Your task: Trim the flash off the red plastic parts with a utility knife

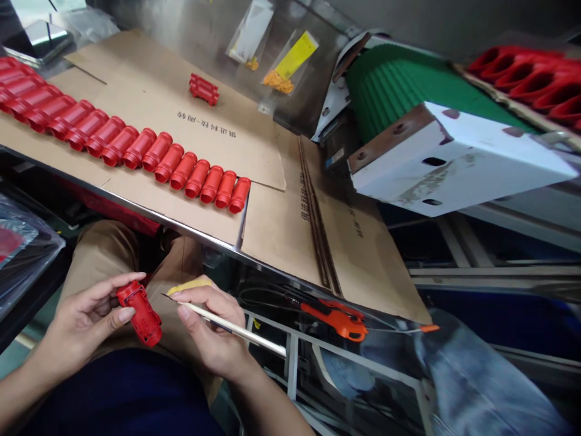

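My left hand (88, 318) is closed around a red plastic part (144, 315), a ribbed cylinder with openings in its side, held over my lap. To its right, my right hand (213, 324) pinches a thin light-coloured pen-like tool (245, 334) with a dark pointed tip. That tip points toward the red part without touching it. A yellow covering (193, 284) shows at a right-hand finger. Beyond my hands, a long row of similar red parts (169, 162) lies side by side on the cardboard-covered table (272, 224).
Another red piece (204, 89) sits farther back, near bags with yellow items (290, 63). A green conveyor belt (399, 85) with a white metal bracket (454, 160) rises at the right. An orange-handled tool (338, 320) hangs below the table edge. A person's denim-clad leg (481, 369) is at lower right.
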Tool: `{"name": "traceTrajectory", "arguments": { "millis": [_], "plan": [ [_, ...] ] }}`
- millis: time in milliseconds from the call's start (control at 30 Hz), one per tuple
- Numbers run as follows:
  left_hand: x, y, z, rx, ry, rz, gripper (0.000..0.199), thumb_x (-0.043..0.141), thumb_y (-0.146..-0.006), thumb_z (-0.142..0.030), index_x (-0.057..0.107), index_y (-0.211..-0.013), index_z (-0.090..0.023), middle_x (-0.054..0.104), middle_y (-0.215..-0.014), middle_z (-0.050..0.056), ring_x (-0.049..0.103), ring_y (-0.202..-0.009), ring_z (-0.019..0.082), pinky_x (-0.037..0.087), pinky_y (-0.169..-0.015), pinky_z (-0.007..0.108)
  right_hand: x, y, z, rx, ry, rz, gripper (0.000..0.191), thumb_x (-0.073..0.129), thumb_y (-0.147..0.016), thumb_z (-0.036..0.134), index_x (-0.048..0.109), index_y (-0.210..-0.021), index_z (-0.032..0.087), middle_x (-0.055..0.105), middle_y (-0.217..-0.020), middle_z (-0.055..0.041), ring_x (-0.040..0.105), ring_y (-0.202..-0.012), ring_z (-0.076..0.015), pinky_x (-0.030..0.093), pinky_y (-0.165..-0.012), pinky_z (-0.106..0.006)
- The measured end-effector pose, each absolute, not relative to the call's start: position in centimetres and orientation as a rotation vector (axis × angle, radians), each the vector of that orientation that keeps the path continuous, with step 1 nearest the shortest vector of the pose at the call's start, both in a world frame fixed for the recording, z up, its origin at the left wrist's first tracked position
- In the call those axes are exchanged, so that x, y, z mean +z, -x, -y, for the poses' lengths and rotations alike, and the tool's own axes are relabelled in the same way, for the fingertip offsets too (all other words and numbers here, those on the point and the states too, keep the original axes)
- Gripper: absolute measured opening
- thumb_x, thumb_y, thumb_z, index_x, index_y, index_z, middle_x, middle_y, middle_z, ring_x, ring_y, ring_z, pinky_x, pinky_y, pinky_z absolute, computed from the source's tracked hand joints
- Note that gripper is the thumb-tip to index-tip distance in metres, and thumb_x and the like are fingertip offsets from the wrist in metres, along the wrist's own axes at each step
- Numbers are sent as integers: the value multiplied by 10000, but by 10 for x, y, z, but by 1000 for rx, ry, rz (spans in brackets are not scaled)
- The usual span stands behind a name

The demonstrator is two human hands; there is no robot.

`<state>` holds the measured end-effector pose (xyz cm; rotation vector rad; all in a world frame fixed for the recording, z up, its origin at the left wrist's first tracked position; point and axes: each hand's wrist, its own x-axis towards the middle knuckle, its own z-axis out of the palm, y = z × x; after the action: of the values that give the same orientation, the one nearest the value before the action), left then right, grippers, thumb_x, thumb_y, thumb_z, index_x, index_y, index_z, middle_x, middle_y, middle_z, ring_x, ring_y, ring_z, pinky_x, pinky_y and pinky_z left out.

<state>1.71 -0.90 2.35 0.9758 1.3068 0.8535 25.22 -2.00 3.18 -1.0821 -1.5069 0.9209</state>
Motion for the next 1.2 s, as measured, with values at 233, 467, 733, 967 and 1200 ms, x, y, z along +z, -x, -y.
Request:
{"name": "traceTrajectory", "arguments": {
  "millis": [233, 467, 733, 967, 1200],
  "plan": [
    [23, -19, 14, 809, -912, -1278, 497, 961, -812, -581, 906, -1234, -326, 910, -1184, 54, 855, -1102, 302, 672, -968, 297, 29, -240, 18, 900, 1043, 1525, 111, 745, -1083, 280, 833, -1123, 226, 890, -1041, -85, 835, -909, -218, 694, -823, -361],
    [18, -16, 15, 825, -935, -1279, 466, 965, -826, -553, 902, -1239, -349, 902, -1239, 36, 851, -1139, 275, 660, -1001, 267, 27, -241, 17, 946, 1064, 1573, 138, 703, -1117, 340, 784, -1156, 236, 875, -1121, -89, 839, -984, -221, 694, -877, -358],
    [6, -18, 16, 916, -883, -1284, 453, 1014, -779, -473, 904, -1186, -308, 910, -1197, 53, 877, -1061, 295, 709, -960, 327, 12, -232, 19, 373, 877, 1952, 308, 645, -1103, 114, 672, -1409, 134, 839, -1137, -203, 807, -989, -289, 721, -856, -454],
    [20, -17, 12, 867, -883, -1289, 484, 968, -825, -555, 898, -1229, -298, 909, -1140, 49, 854, -1050, 260, 666, -947, 253, 11, -247, 19, 1240, 962, 1311, 295, 738, -1099, 511, 737, -1114, 217, 846, -982, -93, 816, -802, -207, 693, -738, -342],
    [16, -12, 10, 829, -886, -1231, 516, 931, -868, -573, 874, -1324, -336, 908, -1118, 23, 839, -1045, 212, 619, -957, 192, 9, -261, 15, 1772, 465, 1121, 433, 790, -1023, 603, 684, -844, 222, 792, -714, -48, 742, -563, -182, 628, -537, -280]
  ]
}}
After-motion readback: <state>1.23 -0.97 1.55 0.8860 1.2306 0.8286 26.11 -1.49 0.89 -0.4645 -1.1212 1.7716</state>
